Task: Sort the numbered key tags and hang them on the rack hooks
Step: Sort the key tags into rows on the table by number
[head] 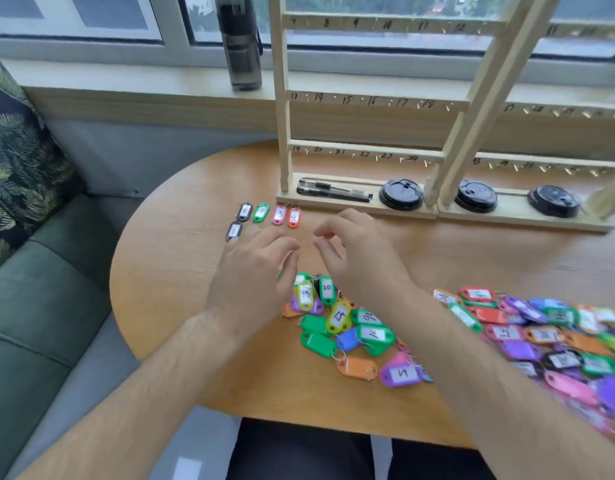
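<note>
PERSON SORTS NUMBERED TAGS AT WINDOW TABLE: a person sits at a round-ended wooden table (167, 271) with both hands held just above its top; a green sofa (39, 299) with a leaf-print cushion (18, 150) lies off to the left of the left hand. Well beyond both sets of fingertips stand two wooden racks; the near rack (375, 95) is straight ahead, and the second rack (520, 216) is ahead and to the right of the right hand; handwritten numbers run along their rails above small hooks. A loose pile of key tags (371, 332) in green, purple, orange, pink, yellow and blue spreads from under both wrists out past the right forearm; one green label reads 20. A dark water bottle (240, 46) stands on the sill, far ahead of the left hand. The left hand (254, 271) hovers palm down, fingers relaxed and gently bent, gripping nothing; the right hand (354, 258) hovers close beside it but apart, fingers loosely curled, nothing visible in them. Black cup lids (401, 194) sit on the rack bases ahead of the right hand; black pens (333, 190) lie on the near rack's base. Just past the left fingertips lie the sorted tags (280, 215), flat on the table: black, green, pink marked 3 and red marked 4 in a row; a second black tag lies nearer that hand.
</note>
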